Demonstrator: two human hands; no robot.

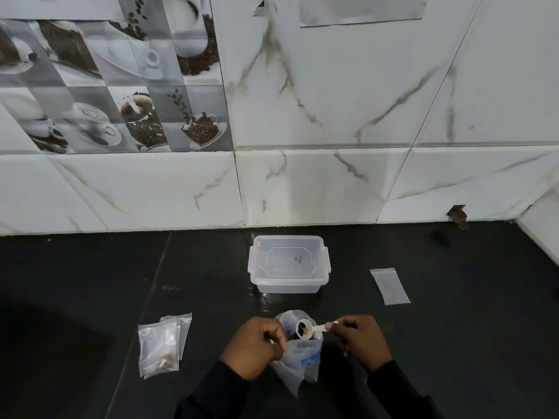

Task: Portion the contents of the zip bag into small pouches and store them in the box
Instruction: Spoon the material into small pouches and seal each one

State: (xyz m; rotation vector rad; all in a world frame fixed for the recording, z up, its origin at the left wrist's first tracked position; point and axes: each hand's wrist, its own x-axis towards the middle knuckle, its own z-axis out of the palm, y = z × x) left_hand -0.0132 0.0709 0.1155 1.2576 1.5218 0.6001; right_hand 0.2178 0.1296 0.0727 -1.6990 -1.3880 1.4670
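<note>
1. On the counter (90, 282), the box (289, 264) sits behind my hands, close to the wall (332, 182).
2. A stack of small pouches (163, 343) lies to my left. A single pouch (390, 286) lies right of the box.
3. The zip bag (298, 358) stands just before the box, my left hand (257, 346) pinching its edge and my right hand (361, 340) holding the scoop (305, 329) over its mouth.
</note>
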